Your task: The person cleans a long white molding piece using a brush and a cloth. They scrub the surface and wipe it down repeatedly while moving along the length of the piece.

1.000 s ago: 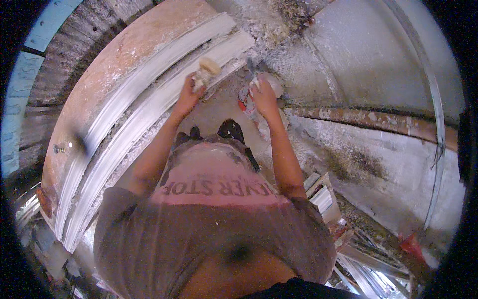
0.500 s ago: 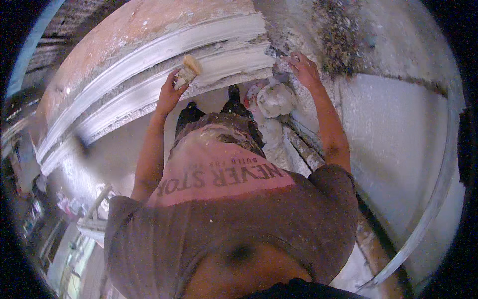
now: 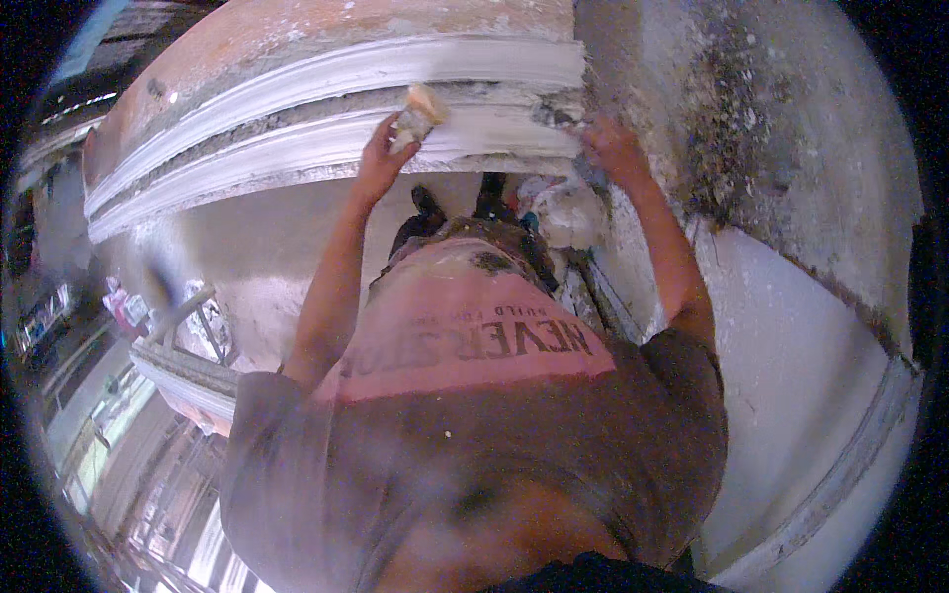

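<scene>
My left hand [image 3: 381, 158] is raised against a white plaster moulding [image 3: 297, 148] that runs along a wall, and it grips a small pale sponge-like block [image 3: 420, 109] pressed to the moulding's groove. My right hand [image 3: 613, 148] is at the moulding's right end, where it meets a rough grey wall [image 3: 751, 128]; its fingers seem closed on a small tool that I cannot make out. Below the hands I see my grey and pink shirt and my dark shoes [image 3: 465, 203].
A pale bucket or bag [image 3: 563, 212] sits by my feet. A metal scaffold frame [image 3: 188, 316] stands lower left, with a long drop to the ground beyond it. A smooth white wall panel [image 3: 801, 376] fills the right side.
The view has swung, so the moulding now lies higher and more level. Both hands have stayed on it, the left one shifting right along the groove and the right one holding at the corner.
</scene>
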`<state>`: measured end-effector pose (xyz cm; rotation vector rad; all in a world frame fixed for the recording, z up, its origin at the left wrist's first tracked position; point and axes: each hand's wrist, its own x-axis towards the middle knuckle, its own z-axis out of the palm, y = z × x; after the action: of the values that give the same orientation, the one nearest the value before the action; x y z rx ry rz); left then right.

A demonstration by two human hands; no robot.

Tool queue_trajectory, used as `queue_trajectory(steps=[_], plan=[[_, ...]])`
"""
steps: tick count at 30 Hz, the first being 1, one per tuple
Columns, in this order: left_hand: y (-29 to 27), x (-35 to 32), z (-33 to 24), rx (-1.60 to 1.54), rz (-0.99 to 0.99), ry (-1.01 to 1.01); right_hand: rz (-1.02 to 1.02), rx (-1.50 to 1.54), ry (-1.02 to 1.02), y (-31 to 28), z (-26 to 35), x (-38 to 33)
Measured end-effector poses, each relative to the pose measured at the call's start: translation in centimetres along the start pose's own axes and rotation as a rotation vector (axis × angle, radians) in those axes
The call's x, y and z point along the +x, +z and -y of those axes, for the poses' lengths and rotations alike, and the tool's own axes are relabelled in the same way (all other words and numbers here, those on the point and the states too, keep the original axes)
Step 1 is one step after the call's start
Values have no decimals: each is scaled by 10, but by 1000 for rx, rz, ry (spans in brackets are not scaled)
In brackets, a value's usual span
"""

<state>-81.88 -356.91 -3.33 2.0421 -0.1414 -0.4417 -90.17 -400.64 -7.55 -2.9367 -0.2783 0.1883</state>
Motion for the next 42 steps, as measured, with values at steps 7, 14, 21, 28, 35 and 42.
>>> queue_trajectory(steps=[7,14,21,28,35,42], plan=[[32,12,-24,139,54,116,-154,534,439,-47,67,-32],[52,26,-34,331,203,164,-434,840,973,-3,94,-133],[67,33,-40,497,200,372,-447,672,982,-11,123,-114],[76,41,-18,563,173,403,-446,661,1028,-9,129,-79],[74,49,-24,559,96,425,-350,619,976,-32,98,-100],[77,50,-21,468,136,381,-443,730,924,-20,77,-98]])
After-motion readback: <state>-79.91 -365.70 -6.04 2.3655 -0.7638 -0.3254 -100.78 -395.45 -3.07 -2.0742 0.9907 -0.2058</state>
